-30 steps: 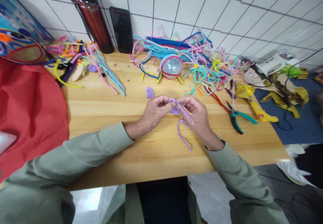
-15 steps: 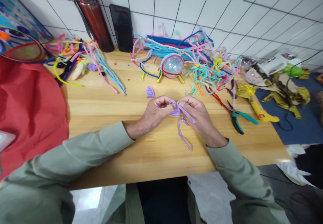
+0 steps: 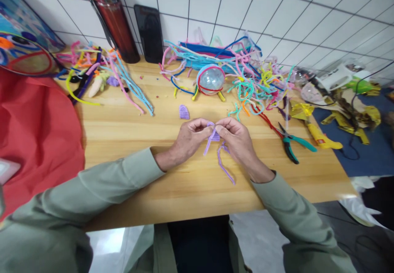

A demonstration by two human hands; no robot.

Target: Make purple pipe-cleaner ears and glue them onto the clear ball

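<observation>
Both hands meet over the middle of the wooden table [image 3: 129,129]. My left hand [image 3: 189,137] and my right hand [image 3: 237,141] pinch a lilac pipe cleaner [image 3: 221,162] between their fingertips. Its wound part sits between the thumbs, one short end points down-left, and a long loose tail curls down onto the table towards me. A small finished lilac coil [image 3: 184,112] lies just beyond my left hand.
A clear plastic ball wrapped in pipe cleaners [image 3: 210,79] stands behind, amid a big heap of coloured pipe cleaners [image 3: 246,76]. More lie at the far left [image 3: 101,76]. Teal-handled pliers [image 3: 289,141] and a yellow tool [image 3: 323,137] rest on the right. Red cloth [image 3: 37,133] covers the left; a red flask [image 3: 112,18] stands by the wall.
The pipe cleaner's free end, which lay across my right fingers pointing down-right, has swung round and now points down-left between my hands. Both hands stayed in place.
</observation>
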